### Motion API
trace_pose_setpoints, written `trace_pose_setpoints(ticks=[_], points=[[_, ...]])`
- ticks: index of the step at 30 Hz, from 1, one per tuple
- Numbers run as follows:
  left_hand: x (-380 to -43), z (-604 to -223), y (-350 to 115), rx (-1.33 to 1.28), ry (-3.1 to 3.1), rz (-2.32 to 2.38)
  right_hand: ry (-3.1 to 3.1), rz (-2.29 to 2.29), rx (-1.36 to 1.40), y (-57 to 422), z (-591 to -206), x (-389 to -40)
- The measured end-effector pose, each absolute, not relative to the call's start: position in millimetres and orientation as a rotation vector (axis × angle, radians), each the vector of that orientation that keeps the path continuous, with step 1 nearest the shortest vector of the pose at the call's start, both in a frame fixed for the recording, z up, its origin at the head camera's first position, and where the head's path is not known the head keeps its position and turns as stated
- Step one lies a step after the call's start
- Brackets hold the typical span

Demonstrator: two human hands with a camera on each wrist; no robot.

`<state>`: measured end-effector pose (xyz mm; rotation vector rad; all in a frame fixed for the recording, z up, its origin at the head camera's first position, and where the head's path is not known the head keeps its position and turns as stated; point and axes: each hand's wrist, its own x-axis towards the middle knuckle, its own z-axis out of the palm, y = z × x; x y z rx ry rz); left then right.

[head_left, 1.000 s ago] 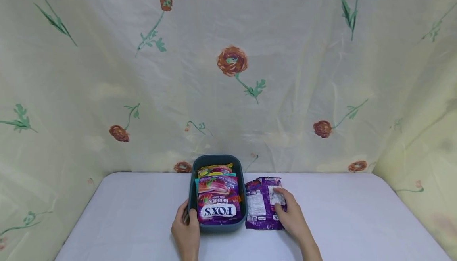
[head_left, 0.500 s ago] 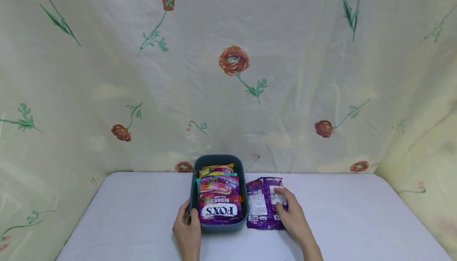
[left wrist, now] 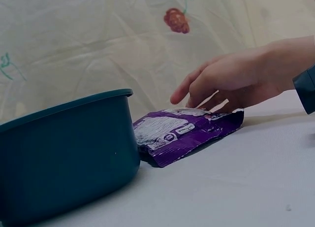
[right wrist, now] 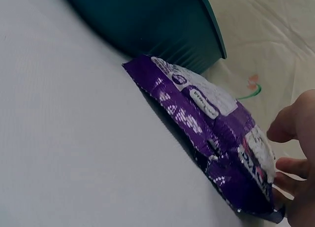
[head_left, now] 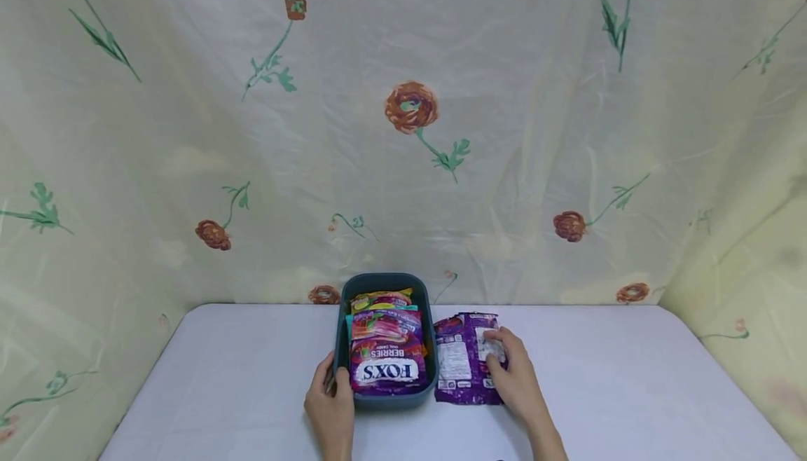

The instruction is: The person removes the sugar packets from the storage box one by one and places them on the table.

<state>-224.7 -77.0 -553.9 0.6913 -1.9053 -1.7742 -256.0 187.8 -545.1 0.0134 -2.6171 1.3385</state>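
A dark teal plastic bin [head_left: 394, 401] stands on the table, holding several candy bags. On top lies a purple-red candy bag [head_left: 386, 349], its "Fox's Berries" lettering upside down. My left hand [head_left: 330, 405] grips the bin's near left corner, with the thumb at the rim and fingers along the outer side. Right of the bin, a purple candy bag [head_left: 455, 366] lies flat with its printed back up. My right hand [head_left: 513, 377] rests on that bag's right part, thumb and fingers spread and relaxed. In the left wrist view, the right hand [left wrist: 236, 79] touches the bag from above.
A white-covered table [head_left: 630, 377] carries everything. Behind it hangs a pale curtain [head_left: 504, 132] with a flower print, close to the table's far edge. The bin's wall [right wrist: 147, 25] stands right beside the purple bag in the right wrist view.
The hands, bin and bags keep their places. Only the head view shifts slightly.
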Motion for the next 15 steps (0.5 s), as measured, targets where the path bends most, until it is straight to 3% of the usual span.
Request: trace_pose_setpoints(ticks=[15], points=[[-223,-552,-76,0.712,-1.923,-1.790,-2.439,1.683,-0.009,181,-528,-253]])
